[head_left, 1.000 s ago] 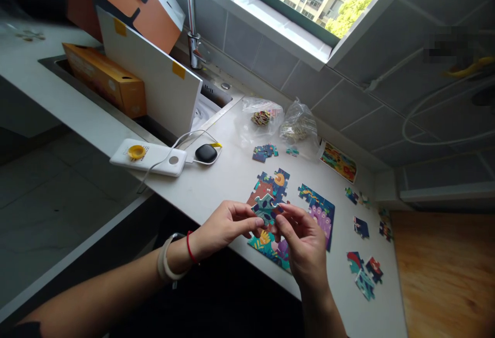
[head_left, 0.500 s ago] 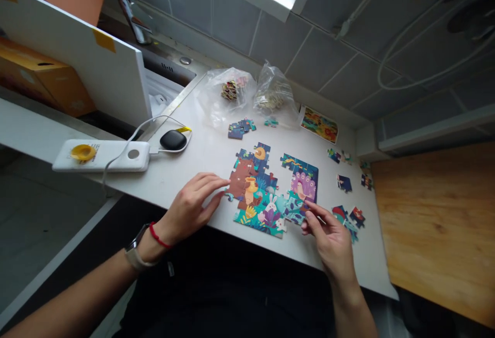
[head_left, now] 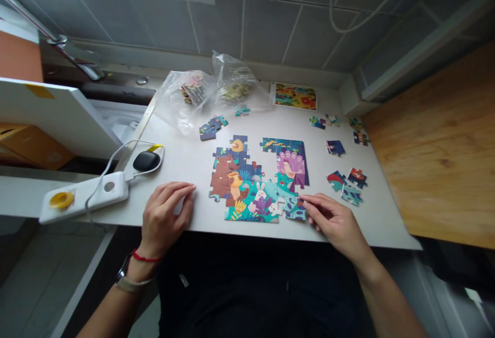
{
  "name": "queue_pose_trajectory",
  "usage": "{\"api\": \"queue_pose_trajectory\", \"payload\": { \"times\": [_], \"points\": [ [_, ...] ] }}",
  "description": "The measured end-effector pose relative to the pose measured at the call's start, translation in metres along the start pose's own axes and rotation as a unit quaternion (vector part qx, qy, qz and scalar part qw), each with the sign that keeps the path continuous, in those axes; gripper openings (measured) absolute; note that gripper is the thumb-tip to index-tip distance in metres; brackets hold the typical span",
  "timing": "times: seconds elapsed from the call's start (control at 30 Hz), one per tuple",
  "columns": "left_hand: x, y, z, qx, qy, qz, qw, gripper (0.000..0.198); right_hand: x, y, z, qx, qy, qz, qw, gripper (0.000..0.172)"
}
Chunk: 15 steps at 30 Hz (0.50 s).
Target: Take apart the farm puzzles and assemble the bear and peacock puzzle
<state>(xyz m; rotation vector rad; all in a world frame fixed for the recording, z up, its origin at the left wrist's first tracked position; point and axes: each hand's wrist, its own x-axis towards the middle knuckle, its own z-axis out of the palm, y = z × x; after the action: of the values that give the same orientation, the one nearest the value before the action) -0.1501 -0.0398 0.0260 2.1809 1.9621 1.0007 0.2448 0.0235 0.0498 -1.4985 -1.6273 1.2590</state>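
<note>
Okay, from my remote seat I see the jigsaw puzzle [head_left: 247, 188] lying part-built on the white bench [head_left: 185, 168]: a bright scene with a peacock, a rabbit and a brown animal, its outline still ragged. The right hand [head_left: 334, 219] reaches in with fingers extended, their tips at a teal piece [head_left: 294, 208] on the lower right corner. I cannot tell whether it is pinched. The left hand [head_left: 166, 209] sits loosely curled just beside the puzzle, holding nothing. Around it I count roughly ten loose clumps of pieces [head_left: 356, 177] — most off to the right — plus two plastic bags [head_left: 234, 83] and one picture card [head_left: 295, 96] further back.
</note>
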Motion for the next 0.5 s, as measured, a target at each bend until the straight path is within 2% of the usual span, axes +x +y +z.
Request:
{"api": "queue_pose_trajectory", "payload": {
  "times": [0.17, 0.5],
  "points": [
    [-0.0011, 0.0028, 0.0003, 0.019, 0.009, 0.006, 1.0, 0.018, -0.0084, 0.0034, -0.0089, -0.046, 0.019, -0.037, 0.998, 0.028],
    [-0.0008, 0.0065, 0.0028, 0.04, 0.01, -0.012, 0.999, 0.018, -0.0055, 0.0085, -0.0049, 0.029, -0.027, 0.008, 0.999, 0.031]
  ]
}}
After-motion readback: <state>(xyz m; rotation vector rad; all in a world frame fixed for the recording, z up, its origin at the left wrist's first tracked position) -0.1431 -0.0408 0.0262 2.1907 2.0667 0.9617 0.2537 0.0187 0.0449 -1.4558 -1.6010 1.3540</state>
